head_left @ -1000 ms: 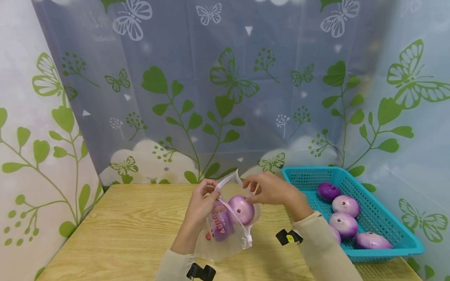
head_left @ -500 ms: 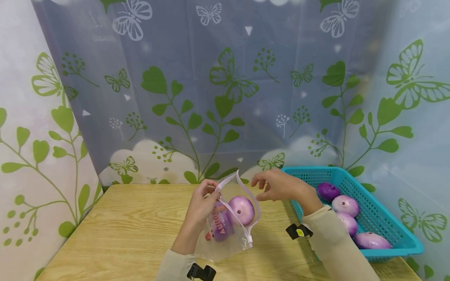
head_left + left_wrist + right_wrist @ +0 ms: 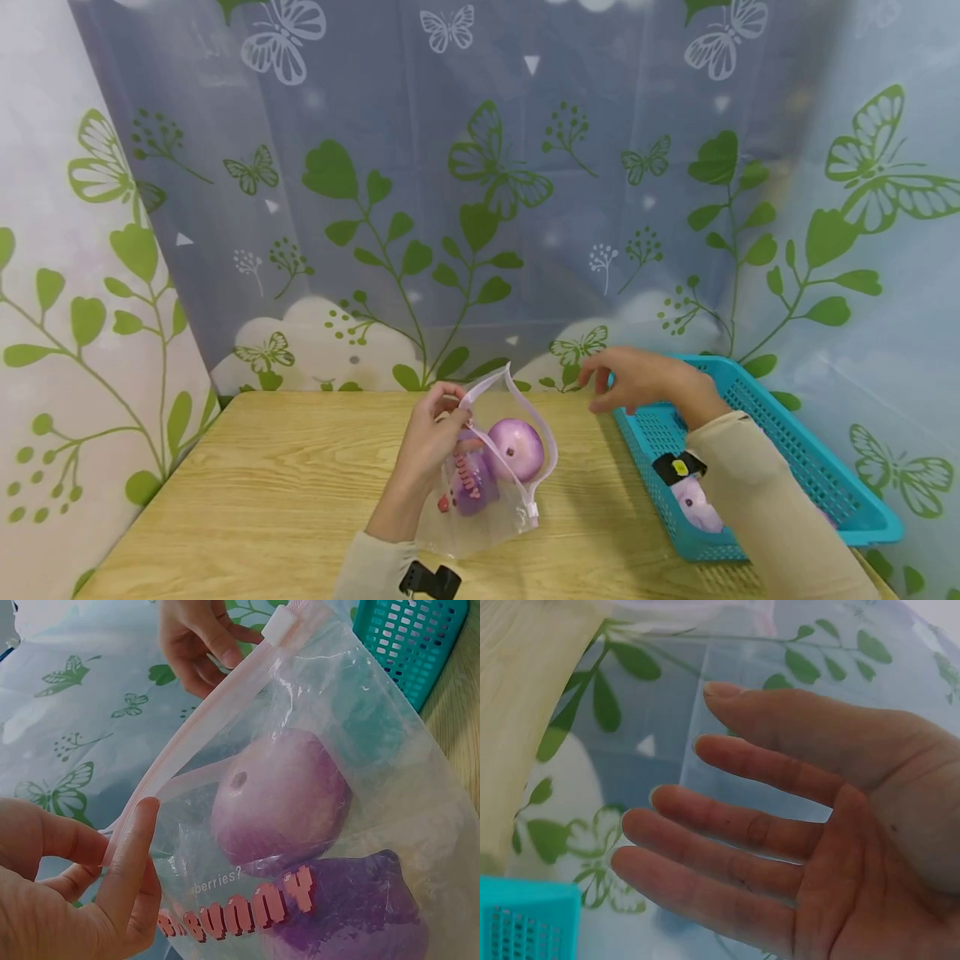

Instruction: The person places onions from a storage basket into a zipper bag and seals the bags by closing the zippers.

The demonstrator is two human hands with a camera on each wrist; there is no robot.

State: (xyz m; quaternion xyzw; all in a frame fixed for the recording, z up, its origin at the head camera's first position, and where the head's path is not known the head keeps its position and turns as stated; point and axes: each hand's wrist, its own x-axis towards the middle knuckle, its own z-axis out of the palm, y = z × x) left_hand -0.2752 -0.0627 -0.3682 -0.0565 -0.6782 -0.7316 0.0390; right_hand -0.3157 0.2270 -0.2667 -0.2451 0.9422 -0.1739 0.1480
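Note:
My left hand (image 3: 427, 437) pinches the rim of a clear zip bag (image 3: 480, 537) with pink lettering and a white slider. The bag's mouth gapes on its right side. Inside, a pale purple onion (image 3: 516, 450) lies near the opening, and a darker purple one (image 3: 352, 911) sits lower, behind the lettering. My right hand (image 3: 645, 383) is over the left rim of a turquoise basket (image 3: 780, 417), apart from the bag. In the right wrist view its fingers (image 3: 735, 832) are spread and relaxed, holding nothing. The right forearm hides most of the basket's contents.
Part of an onion (image 3: 696, 507) shows in the basket below the right wrist. The wooden table (image 3: 247, 500) extends to the left of the bag. A curtain (image 3: 390, 208) with butterflies and leaves hangs behind the table.
My right hand has left the onion in the bag and moved right, to above the basket's left side. The left hand and the bag have stayed in place.

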